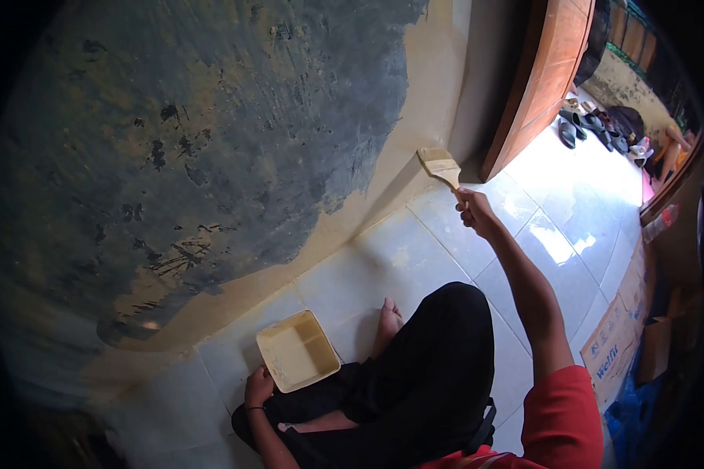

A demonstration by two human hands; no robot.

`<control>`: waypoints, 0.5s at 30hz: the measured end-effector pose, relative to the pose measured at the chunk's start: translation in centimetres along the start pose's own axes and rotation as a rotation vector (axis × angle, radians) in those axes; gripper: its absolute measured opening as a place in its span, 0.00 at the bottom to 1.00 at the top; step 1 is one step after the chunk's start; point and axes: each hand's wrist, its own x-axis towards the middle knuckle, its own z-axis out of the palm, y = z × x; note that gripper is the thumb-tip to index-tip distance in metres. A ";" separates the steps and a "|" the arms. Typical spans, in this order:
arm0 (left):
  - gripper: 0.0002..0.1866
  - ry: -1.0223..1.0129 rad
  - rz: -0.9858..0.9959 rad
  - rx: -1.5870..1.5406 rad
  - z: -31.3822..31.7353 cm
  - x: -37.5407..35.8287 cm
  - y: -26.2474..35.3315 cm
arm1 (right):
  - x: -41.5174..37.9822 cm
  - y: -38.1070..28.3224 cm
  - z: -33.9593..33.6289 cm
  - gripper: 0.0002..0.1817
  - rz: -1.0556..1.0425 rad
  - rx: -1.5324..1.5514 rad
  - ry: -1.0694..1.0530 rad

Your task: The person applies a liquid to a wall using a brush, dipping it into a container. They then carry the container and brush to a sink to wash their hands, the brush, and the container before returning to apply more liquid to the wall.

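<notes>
My right hand [475, 211] is closed round the handle of a wide paintbrush [441, 165]. The brush's bristles are coated cream and lie against the cream strip low on the wall, close to the corner by the door. A square cream paint tub [299, 351] with pale paint inside sits tilted by my bent leg. My left hand [260, 387] grips the tub's near left side, its fingers partly hidden behind it. Dark grey, patchy old paint [235, 141] covers most of the wall [403, 117], with fresh-looking cream along its lower and right edges.
Pale floor tiles [438, 242] run along the wall's foot. A wooden door [541, 78] stands open at the upper right. Beyond it lie several shoes [569, 131], and a person [670, 148] is partly visible. Flattened cardboard [612, 344] lies at the right.
</notes>
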 end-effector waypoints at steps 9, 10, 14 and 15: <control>0.18 0.046 -0.002 -0.005 0.0 -0.4 1.6 | -4.4 -20.2 0.4 0.14 -0.708 0.209 -0.222; 0.18 0.042 0.000 -0.005 0.1 0.2 1.0 | -4.8 -23.0 0.4 0.16 -0.761 0.181 -0.266; 0.18 0.198 0.218 0.078 0.2 0.5 0.5 | -7.3 -30.4 3.1 0.15 -0.808 0.119 -0.238; 0.18 0.198 0.179 0.038 0.0 0.1 1.0 | -7.0 -31.3 3.3 0.13 -0.759 0.116 -0.253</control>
